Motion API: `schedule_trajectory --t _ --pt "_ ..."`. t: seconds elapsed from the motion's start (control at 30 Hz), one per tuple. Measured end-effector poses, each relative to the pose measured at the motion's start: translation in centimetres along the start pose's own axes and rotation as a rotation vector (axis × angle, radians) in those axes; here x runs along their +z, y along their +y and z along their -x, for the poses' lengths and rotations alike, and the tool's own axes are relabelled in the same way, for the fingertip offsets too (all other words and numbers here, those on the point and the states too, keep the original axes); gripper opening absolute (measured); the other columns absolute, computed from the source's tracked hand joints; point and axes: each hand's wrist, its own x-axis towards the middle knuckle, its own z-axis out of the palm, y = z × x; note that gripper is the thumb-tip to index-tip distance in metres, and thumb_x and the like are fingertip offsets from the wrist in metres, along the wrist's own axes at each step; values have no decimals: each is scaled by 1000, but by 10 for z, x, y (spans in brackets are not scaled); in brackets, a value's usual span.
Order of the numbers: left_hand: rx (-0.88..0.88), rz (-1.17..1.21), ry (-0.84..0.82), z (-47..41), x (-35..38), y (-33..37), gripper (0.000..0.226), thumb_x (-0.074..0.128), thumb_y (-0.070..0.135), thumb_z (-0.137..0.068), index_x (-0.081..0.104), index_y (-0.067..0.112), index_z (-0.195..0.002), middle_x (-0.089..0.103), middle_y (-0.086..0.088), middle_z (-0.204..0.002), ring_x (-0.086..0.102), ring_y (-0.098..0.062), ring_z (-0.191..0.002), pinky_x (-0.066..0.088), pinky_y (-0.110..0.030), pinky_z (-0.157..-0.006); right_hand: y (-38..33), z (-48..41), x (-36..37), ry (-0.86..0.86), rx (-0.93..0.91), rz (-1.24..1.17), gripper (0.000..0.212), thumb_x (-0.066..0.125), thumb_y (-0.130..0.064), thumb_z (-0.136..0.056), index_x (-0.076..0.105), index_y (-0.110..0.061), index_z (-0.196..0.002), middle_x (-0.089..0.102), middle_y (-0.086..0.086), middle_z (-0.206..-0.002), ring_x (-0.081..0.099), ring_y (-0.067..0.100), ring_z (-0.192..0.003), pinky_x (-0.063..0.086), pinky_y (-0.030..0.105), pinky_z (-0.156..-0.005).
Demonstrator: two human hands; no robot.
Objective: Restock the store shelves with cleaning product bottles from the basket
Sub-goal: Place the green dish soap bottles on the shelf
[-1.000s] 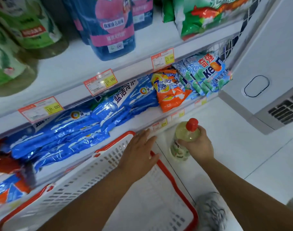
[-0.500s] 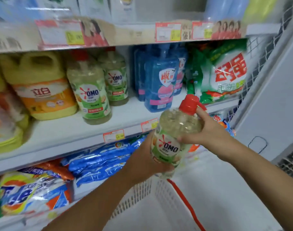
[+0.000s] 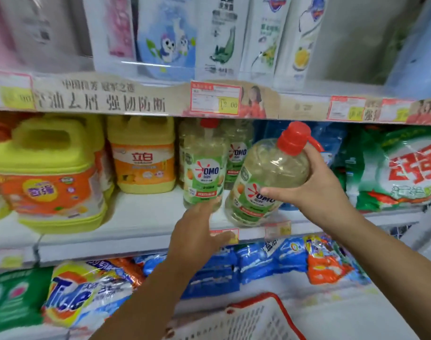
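The right hand (image 3: 315, 190) clasps the bottle (image 3: 270, 168) tilted over the shelf (image 3: 136, 224) front edge; the left hand (image 3: 197, 231), fingers straight, touches the neighbouring bottle (image 3: 203, 168), likely steadying it.

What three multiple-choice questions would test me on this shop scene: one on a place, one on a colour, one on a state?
1. Where is the held bottle?
A) Lying on the floor
B) Tilted at the front of the middle shelf, right of the standing OMO bottle
C) Inside a cardboard box

2. What colour is the held bottle's cap?
A) Blue
B) Yellow
C) Red

3. How is the left hand?
A) Open, fingers stretched toward the standing OMO bottle's base
B) Curled round a spray can
C) Closed in a fist

Answers:
1 B: the right hand holds it leaning by the shelf's front edge.
2 C: the cap is bright red.
3 A: its fingers are straight and hold nothing.
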Motion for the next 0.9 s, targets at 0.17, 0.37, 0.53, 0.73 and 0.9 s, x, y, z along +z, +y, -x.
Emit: schedule_trajectory --t 0.17,0.37,0.53,0.73,0.9 --pt "-13 -374 -3 -2 -9 -42 63 58 65 -85 51 34 -140 55 14 -141 49 -10 -127 34 -30 -108 8 -35 14 -56 21 68 101 95 -24 -57 42 -34 -142 61 -10 -125 61 8 -105 49 27 -89" --pt "-5 -332 62 -1 -4 -54 48 67 55 -85 62 37 -130 58 18 -136 49 -6 -126 30 -29 -107 30 -63 19 -132 104 -75 100 93 -30 -50 42 -33 -137 64 -9 -124 65 10 -110 52 38 -99" --pt "-14 -334 65 0 -2 -55 49 64 55 -87 58 38 -133 55 20 -138 46 -4 -128 26 -29 -109 45 -83 27 -120 185 -156 88 83 -18 -76 25 -22 -142 57 -11 -116 60 2 -98 57 31 -88" --pt "6 -278 26 5 -5 -57 54 65 50 -89 53 34 -139 51 14 -145 40 -8 -137 21 -29 -116 63 -79 40 -122 155 -196 84 74 -25 -88 20 -38 -152 59 -13 -126 58 -2 -107 55 20 -82" --pt "9 -218 6 32 -34 -54 56 66 45 -90 50 30 -142 41 9 -154 24 -10 -147 12 -26 -122 57 -30 60 17 159 -92 84 66 -26 -94 12 -27 -158 43 -5 -151 43 12 -137 37 40 -114"
